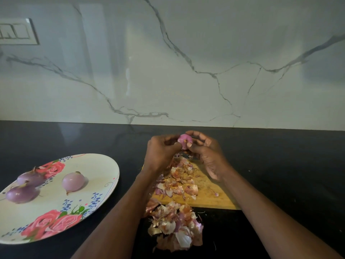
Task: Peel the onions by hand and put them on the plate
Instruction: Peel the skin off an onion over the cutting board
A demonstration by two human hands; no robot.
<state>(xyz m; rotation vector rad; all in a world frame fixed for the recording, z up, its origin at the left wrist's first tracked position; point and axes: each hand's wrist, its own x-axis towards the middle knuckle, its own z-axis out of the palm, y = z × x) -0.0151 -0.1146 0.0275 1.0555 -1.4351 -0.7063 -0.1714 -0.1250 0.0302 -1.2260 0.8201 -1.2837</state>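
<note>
On the left plate, three peeled onions; both hands pinch a fourth onion, nearly bare.

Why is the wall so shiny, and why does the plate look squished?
Head view: the glossy marble wall mirrors soft light in pale streaks; the wide lens stretches the plate near the edge; the hands, left and right, look slightly soft.

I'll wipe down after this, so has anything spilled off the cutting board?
Yes. A heap of onion skins lies on the black counter past the near edge of the cutting board; more skins cover the board.
</note>
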